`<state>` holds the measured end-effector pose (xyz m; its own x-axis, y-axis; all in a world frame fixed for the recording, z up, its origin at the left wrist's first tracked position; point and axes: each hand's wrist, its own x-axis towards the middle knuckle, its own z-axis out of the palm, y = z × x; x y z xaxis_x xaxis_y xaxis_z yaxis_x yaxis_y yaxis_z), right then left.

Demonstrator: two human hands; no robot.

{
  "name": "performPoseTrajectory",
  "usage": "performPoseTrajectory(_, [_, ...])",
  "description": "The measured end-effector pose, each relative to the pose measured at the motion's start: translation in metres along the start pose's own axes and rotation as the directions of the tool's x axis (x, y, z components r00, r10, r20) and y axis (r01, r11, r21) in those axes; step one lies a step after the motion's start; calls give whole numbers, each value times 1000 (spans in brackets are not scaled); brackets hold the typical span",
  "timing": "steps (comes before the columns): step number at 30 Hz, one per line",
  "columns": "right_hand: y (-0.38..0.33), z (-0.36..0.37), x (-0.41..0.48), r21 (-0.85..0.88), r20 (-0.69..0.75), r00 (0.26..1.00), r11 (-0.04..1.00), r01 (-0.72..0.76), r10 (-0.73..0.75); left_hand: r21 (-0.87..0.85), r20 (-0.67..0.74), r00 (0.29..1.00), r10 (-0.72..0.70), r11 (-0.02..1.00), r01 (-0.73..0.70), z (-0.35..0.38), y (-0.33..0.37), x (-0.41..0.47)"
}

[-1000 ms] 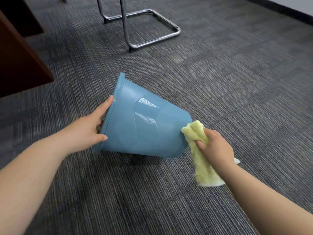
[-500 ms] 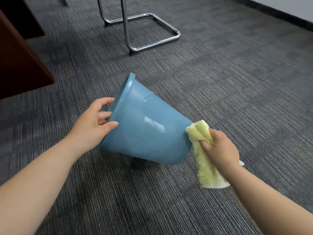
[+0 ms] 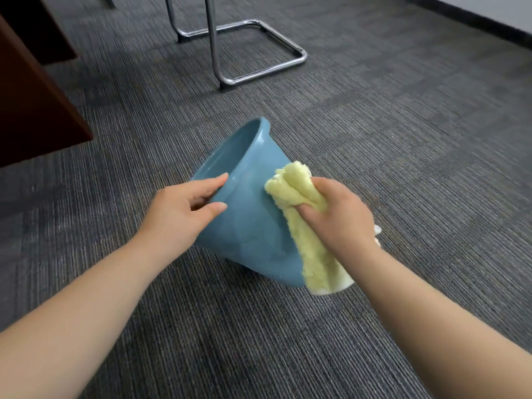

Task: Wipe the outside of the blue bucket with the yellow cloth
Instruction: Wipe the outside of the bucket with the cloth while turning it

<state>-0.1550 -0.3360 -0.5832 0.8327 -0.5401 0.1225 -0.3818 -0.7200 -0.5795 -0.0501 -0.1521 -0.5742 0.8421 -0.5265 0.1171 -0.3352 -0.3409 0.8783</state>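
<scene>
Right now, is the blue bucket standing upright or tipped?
Tipped. The blue bucket leans, mouth facing up-left; the left hand grips its rim, the right hand presses the yellow cloth on it.

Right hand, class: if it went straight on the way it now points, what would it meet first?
Probably the outer wall of the blue bucket, just past the yellow cloth that the right hand holds in its grip; exact depth is unclear.

- No writing, label, brand mark or number can be read on the blue bucket [image 3: 253,226] or on the yellow cloth [image 3: 293,185] held against it.
- Nothing legible shows on the carpet [image 3: 403,145] around the bucket either.
</scene>
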Motion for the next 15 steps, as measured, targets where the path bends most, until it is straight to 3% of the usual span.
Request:
performPoseTrajectory(7, [-20,7,-19,-39,-82,956,959,280,-283,2,-9,1000,-1,1000,1,6,2,-1])
performPoseTrajectory(12, [-2,0,-1,-19,-85,993,997,76,-77,-61,4,1000,12,998,-11,12,7,1])
performPoseTrajectory(15, [1,1,-3,-33,-114,989,996,87,-90,-61,10,1000,23,998,-22,15,7,1])
